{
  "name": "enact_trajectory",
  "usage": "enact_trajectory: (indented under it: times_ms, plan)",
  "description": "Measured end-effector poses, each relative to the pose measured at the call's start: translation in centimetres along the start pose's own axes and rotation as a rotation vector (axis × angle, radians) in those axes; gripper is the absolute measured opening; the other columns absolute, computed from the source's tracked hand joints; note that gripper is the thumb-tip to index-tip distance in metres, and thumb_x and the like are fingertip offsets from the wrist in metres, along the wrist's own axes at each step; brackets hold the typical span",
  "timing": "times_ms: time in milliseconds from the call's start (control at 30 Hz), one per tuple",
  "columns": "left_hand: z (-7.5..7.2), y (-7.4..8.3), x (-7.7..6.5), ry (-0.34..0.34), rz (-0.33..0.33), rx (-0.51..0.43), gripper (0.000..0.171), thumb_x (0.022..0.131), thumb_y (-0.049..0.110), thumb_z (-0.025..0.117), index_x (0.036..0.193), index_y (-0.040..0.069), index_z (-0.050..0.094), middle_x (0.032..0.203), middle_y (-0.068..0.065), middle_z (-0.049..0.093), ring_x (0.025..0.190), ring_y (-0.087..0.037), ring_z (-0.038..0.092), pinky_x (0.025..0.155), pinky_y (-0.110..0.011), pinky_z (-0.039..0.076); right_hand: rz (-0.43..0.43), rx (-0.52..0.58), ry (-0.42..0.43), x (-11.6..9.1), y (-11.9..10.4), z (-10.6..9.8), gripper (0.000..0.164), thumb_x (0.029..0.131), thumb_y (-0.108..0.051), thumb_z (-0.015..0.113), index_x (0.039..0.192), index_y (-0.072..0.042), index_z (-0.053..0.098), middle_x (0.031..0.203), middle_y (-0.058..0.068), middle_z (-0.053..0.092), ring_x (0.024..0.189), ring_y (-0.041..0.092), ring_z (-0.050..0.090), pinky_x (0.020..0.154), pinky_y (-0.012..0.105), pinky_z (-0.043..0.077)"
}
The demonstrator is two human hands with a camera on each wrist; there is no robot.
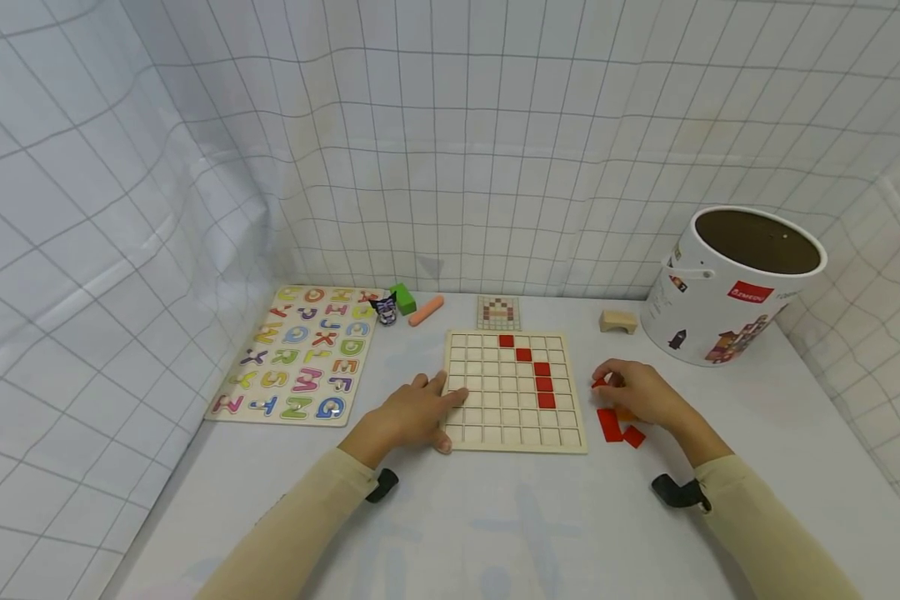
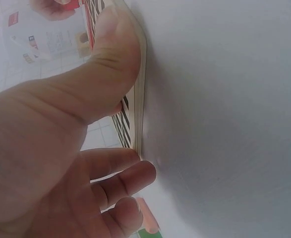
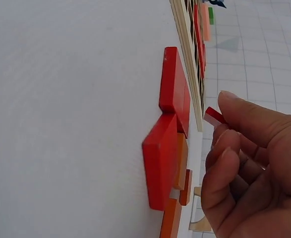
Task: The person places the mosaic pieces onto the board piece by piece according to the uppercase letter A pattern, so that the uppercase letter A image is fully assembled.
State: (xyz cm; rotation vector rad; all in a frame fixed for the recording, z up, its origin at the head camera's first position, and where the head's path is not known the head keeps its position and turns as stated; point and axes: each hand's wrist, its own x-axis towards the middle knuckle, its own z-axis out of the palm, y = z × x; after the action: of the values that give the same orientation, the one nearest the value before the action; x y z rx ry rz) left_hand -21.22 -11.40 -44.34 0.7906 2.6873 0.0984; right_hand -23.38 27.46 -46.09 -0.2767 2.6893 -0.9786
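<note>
Grid board [image 1: 512, 393], flat on the table [image 1: 495, 517], straight ahead of the person; directions here run from its centre, with 12 o'clock pointing away from the person. Nearest, pale sleeves [image 1: 292, 525] reach in from 8 and 4 o'clock, with a black fitting [image 1: 382, 485] at each wrist.

Loose red tiles [image 1: 610, 425] lie between 3 and 4 o'clock, just beside the board, with orange pieces [image 3: 171, 218] near them. The left hand [image 1: 414, 412] is at 9 o'clock, its grip released: fingers spread, forefinger over the grid, thumb at the board's edge towards 8. The right hand [image 1: 636, 396] is at 3 o'clock, its grip pinching a small red tile [image 3: 214, 116] between thumb and fingertips, just beside the board.

In the board's cells, five red squares [image 1: 543, 384] step from 12 o'clock round to just past 3.

An alphabet board [image 1: 288, 357] lies between 9 and 10 o'clock. Farther off, a pale arch block [image 1: 618, 318] stands at 2. A patterned card [image 1: 498, 312] lies at 12, and an orange stick [image 1: 426, 311], a dark figurine [image 1: 386, 312] and a green block [image 1: 402, 298] sit around 10. A white bucket [image 1: 720, 308] stands at 2, beyond the arch, before a checked cloth [image 1: 457, 150].
</note>
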Motion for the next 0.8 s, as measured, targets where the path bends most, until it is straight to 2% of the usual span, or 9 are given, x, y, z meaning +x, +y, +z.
enact_trajectory:
  times_ms: [167, 367, 467, 600, 800]
  plan:
    - [0.0, 0.0, 0.0, -0.003, 0.002, 0.001, 0.092, 0.079, 0.048, 0.080, 0.158, 0.024, 0.041, 0.164, -0.022, 0.030, 0.141, -0.041, 0.039, 0.108, -0.053, 0.042, 0.037, 0.085, -0.016, 0.1, -0.2, -0.5, 0.030, 0.095, -0.020, 0.071, 0.122, -0.009, 0.063, 0.092, 0.009, 0.057, 0.079, 0.023, 0.056, 0.063, 0.030, 0.052]
    - [0.0, 0.2, 0.1, -0.007, -0.007, -0.003, 0.091, 0.079, 0.047, 0.080, 0.158, 0.024, 0.041, 0.164, -0.023, 0.030, 0.142, -0.042, 0.038, 0.109, -0.053, 0.041, 0.036, 0.188, -0.053, 0.9, -0.6, -0.8, 0.034, 0.094, -0.014, 0.070, 0.126, -0.008, 0.061, 0.099, 0.012, 0.058, 0.087, 0.026, 0.058, 0.073, 0.030, 0.056]
    - [0.1, 0.2, 0.1, -0.016, -0.014, -0.013, 0.091, 0.079, 0.048, 0.081, 0.158, 0.025, 0.042, 0.164, -0.022, 0.030, 0.142, -0.041, 0.037, 0.109, -0.053, 0.041, 0.024, 0.225, -0.059, 1.6, -0.7, -0.5, 0.035, 0.093, -0.014, 0.069, 0.127, -0.007, 0.060, 0.101, 0.012, 0.060, 0.085, 0.026, 0.060, 0.073, 0.031, 0.057]
    - [0.4, 0.1, 0.2, -0.021, -0.015, -0.010, 0.091, 0.079, 0.048, 0.080, 0.158, 0.025, 0.041, 0.164, -0.021, 0.029, 0.142, -0.041, 0.037, 0.109, -0.053, 0.041, -0.002, 0.262, -0.026, 2.8, -1.2, 0.2, 0.037, 0.094, -0.014, 0.071, 0.128, -0.008, 0.058, 0.100, 0.013, 0.063, 0.084, 0.026, 0.064, 0.074, 0.033, 0.058]
    - [0.2, -0.1, 0.2, -0.008, -0.012, -0.004, 0.092, 0.078, 0.049, 0.080, 0.158, 0.025, 0.041, 0.164, -0.022, 0.030, 0.142, -0.041, 0.038, 0.109, -0.053, 0.041, -0.044, 0.324, -0.027, 4.8, -3.6, 1.5, 0.038, 0.094, -0.014, 0.072, 0.127, -0.005, 0.056, 0.098, 0.013, 0.065, 0.083, 0.024, 0.065, 0.074, 0.032, 0.058]
